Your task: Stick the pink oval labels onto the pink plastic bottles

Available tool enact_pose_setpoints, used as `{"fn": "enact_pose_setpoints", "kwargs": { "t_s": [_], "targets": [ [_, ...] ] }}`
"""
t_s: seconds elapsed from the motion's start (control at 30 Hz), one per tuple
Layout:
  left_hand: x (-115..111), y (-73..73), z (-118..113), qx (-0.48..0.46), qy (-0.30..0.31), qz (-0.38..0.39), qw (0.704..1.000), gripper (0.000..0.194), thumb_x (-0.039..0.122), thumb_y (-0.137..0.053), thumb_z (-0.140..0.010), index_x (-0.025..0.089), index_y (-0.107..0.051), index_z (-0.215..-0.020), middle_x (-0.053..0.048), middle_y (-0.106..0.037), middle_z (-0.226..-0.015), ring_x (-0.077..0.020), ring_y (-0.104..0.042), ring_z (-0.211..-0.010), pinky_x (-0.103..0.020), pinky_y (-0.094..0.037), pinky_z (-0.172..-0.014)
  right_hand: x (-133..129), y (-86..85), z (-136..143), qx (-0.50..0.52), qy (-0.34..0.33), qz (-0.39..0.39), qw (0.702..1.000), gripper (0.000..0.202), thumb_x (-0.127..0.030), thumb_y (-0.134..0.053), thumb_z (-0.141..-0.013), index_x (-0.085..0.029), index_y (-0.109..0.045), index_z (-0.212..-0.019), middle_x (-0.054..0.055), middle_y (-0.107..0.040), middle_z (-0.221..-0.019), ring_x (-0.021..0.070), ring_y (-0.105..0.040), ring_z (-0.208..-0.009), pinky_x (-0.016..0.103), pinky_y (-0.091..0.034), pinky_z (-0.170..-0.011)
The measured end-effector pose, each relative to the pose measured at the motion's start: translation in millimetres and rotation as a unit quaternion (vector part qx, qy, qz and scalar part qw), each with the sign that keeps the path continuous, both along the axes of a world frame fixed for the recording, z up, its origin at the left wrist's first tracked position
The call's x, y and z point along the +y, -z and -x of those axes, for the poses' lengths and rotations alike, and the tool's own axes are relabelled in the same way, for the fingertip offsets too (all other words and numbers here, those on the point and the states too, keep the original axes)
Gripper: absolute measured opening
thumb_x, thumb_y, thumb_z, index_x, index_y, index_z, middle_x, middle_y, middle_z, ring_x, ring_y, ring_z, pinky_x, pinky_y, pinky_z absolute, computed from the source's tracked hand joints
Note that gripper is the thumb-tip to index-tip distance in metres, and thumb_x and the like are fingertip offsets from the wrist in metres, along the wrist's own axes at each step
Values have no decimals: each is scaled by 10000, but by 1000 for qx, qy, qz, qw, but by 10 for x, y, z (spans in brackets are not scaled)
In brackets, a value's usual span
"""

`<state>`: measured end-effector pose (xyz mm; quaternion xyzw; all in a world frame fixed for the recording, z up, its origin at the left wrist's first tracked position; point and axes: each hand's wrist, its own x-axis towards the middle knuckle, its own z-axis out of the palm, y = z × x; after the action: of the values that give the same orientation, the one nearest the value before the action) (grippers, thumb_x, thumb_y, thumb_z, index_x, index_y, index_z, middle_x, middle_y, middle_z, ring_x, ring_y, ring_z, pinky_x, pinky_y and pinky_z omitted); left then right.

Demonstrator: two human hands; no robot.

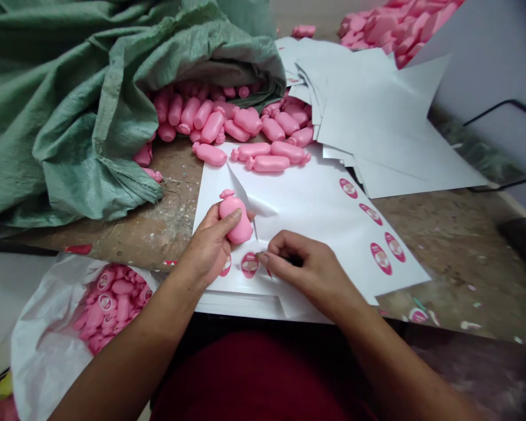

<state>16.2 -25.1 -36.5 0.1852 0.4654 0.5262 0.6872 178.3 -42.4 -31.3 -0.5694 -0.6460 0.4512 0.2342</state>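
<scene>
My left hand (210, 242) is closed around a small pink plastic bottle (235, 219), its knobbed neck pointing up and away from me. My right hand (304, 266) is closed in a pinch, its thumb and fingertip at the right edge of an oval pink-and-white sticker (249, 265). The sticker is just above or against the white sticker sheet (307, 204); I cannot tell how far it is lifted. Part of another sticker (225, 266) shows beside my left hand. Several more oval stickers (380, 258) remain along the sheet's right side.
Pink bottles (269, 163) lie on the sheet's far edge, and more spill from a green woven sack (70, 117). White sheets (377, 117) are stacked at right. A white bag (39, 345) at lower left holds labelled bottles. Another pink heap (386, 29) is behind.
</scene>
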Motion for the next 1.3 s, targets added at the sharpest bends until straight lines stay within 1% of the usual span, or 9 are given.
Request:
{"fn": "enact_pose_setpoints", "kwargs": {
  "t_s": [0.07, 0.13, 0.3, 0.37, 0.43, 0.57, 0.77, 0.97, 1.3],
  "targets": [
    [-3, -4, -2, 6, -3, -2, 1000, 305, 166, -623, -876, 150, -578, -1177, -50, -703, -881, -140, -637, -870, -257, -480, -859, 12, -82, -67, 105, 26, 53, 993, 328, -495, -671, -760, -220, -530, -650, -40, -485, -598, 117, -403, -563, 279, -312, -565],
    [-38, -13, 2, 28, -2, -16, 999, 316, 180, -643, -862, 157, -583, -1171, -42, -701, -892, -130, -634, -857, -243, -487, -840, 15, -141, -118, 163, 43, 70, 983, 346, -504, -709, -732, -214, -539, -652, -42, -470, -612, 108, -385, -569, 266, -303, -545],
    [-283, -97, 31, 106, 39, -29, 993, 452, 298, -741, -824, 249, -569, -1239, -18, -690, -976, -129, -654, -845, -225, -516, -751, -18, -198, -150, 205, 34, 73, 975, 299, -478, -729, -739, -210, -606, -688, -28, -524, -628, 112, -426, -587, 261, -332, -549],
    [-402, -153, 28, 93, 63, -9, 994, 436, 314, -739, -836, 259, -576, -1237, -12, -681, -985, -110, -650, -828, -201, -520, -737, -37, -204, -144, 212, 24, 75, 974, 256, -457, -721, -753, -215, -639, -730, -23, -560, -629, 117, -453, -585, 261, -347, -544],
    [-497, -204, 9, 49, 87, 13, 995, 388, 367, -706, -867, 253, -589, -1219, -17, -669, -984, -111, -649, -816, -200, -534, -709, -53, -203, -137, 223, 14, 80, 972, 230, -433, -722, -762, -217, -643, -743, -20, -595, -634, 119, -489, -588, 260, -375, -552],
    [-585, -254, -37, -18, 131, 42, 990, 458, 570, -571, -911, 246, -582, -1234, -60, -663, -1018, -178, -672, -833, -270, -577, -622, -70, -173, -129, 261, 2, 108, 959, 244, -403, -754, -750, -214, -606, -706, -16, -650, -657, 131, -587, -637, 265, -455, -618],
    [-605, -271, -64, -12, 144, 44, 989, 582, 664, -474, -915, 213, -582, -1268, -110, -653, -1144, -213, -672, -955, -253, -576, -621, -87, -141, -132, 241, -3, 114, 964, 242, -405, -749, -751, -216, -606, -702, -17, -665, -648, 138, -618, -633, 275, -482, -633],
    [-642, -268, -65, -5, 143, 41, 989, 632, 707, -523, -866, 227, -602, -1270, -113, -648, -1198, -232, -653, -1035, -238, -563, -627, -85, -153, -137, 208, -8, 107, 972, 271, -446, -734, -752, -219, -595, -701, -14, -664, -651, 144, -607, -624, 284, -473, -616],
    [-646, -258, -84, -15, 131, 31, 991, 640, 727, -558, -831, 243, -613, -1247, -108, -637, -1207, -239, -624, -1060, -248, -548, -646, -87, -150, -135, 205, 6, 109, 973, 352, -512, -777, -721, -213, -592, -689, -3, -665, -667, 151, -590, -638, 296, -454, -624]
  ]
}}
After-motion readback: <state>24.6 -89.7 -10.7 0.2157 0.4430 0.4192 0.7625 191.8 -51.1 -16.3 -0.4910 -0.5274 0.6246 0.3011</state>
